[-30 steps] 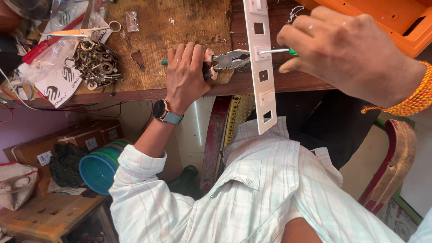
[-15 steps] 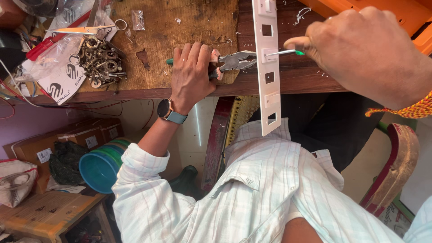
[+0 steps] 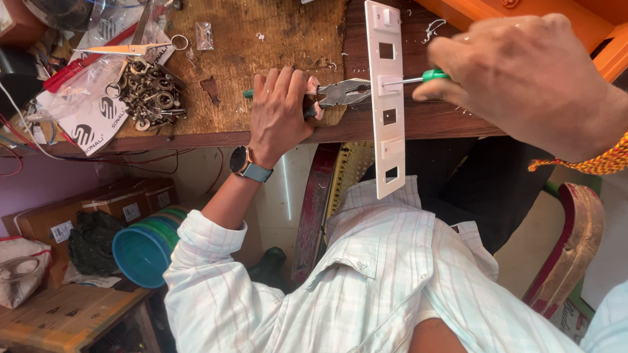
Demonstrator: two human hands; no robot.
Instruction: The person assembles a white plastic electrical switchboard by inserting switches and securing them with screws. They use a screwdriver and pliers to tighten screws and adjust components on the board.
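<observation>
The right hand (image 3: 530,82), nearest the camera, is clenched on a green-handled screwdriver (image 3: 418,78) whose tip meets the white switch plate (image 3: 387,98) lying across the workbench (image 3: 281,33) edge (half of it overhangs). Keeping the shaft square to the plate should prevent slipping. Beyond, the left hand (image 3: 278,111), wrist bent, squeezes pliers (image 3: 340,93) against the plate's edge.
</observation>
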